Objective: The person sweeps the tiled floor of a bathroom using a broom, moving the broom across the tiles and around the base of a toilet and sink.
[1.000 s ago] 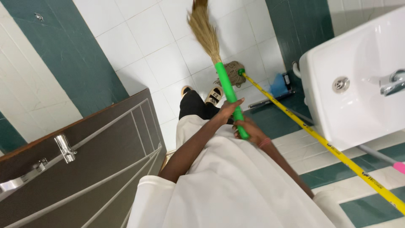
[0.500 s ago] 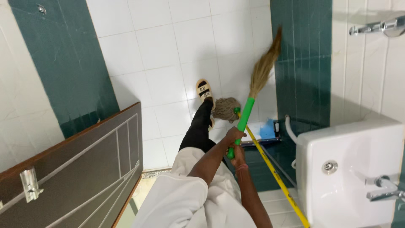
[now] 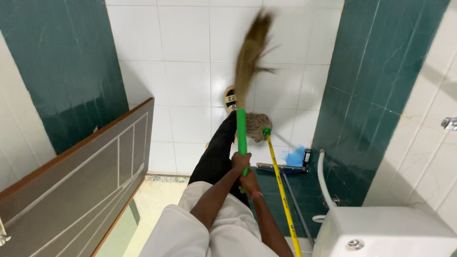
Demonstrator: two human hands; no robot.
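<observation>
Here both hands, left hand (image 3: 241, 162) above right hand (image 3: 249, 181), wrap the broom (image 3: 242, 135) handle; light, stiff shaft, floppy bristles.

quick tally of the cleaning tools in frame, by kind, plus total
Broom, green handle, gripped by left hand and right hand: 1
Mop, yellow handle, leaning by the wall: 1
Squeegee, blue-headed, on the floor: 1
Total: 3

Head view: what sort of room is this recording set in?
Most likely a bathroom or washroom: tiled floor and walls, a white basin with waste hose, a mop leaning nearby. Both hands grip a green-handled broom.
</observation>
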